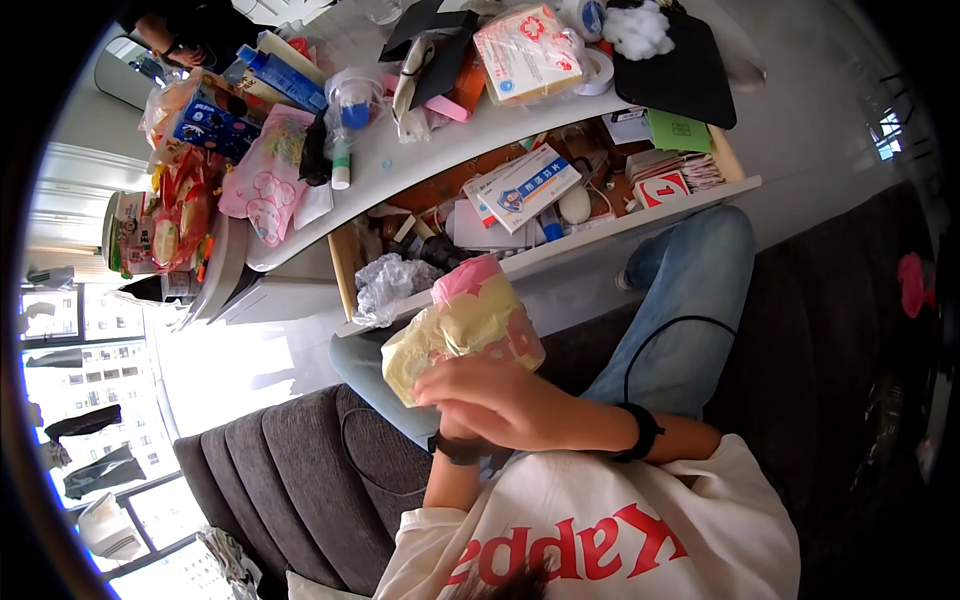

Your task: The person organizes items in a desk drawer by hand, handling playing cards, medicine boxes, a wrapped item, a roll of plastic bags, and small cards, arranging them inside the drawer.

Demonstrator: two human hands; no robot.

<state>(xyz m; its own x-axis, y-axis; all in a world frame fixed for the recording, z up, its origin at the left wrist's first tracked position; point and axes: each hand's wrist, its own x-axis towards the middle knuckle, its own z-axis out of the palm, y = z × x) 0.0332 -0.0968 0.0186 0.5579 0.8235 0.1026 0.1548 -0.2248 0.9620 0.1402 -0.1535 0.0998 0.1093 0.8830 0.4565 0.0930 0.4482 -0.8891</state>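
Observation:
A crinkled yellow-and-pink plastic packet is in front of my body, above my lap and near the front of an open drawer. My right hand reaches across from the right, its fingers closed at the near end of the packet. Below it, my left hand comes up close to the same end. Its fingers are hidden behind the right hand and the packet, so its grip does not show. Beyond the packet, the drawer holds medicine boxes, a clear crumpled plastic bag and other small items.
The white desk above the drawer carries a blue bottle, a pink bag, a wrapped white box and a black mat. A dark sofa surrounds me. A black cable crosses my leg. Another person's arm shows at top left.

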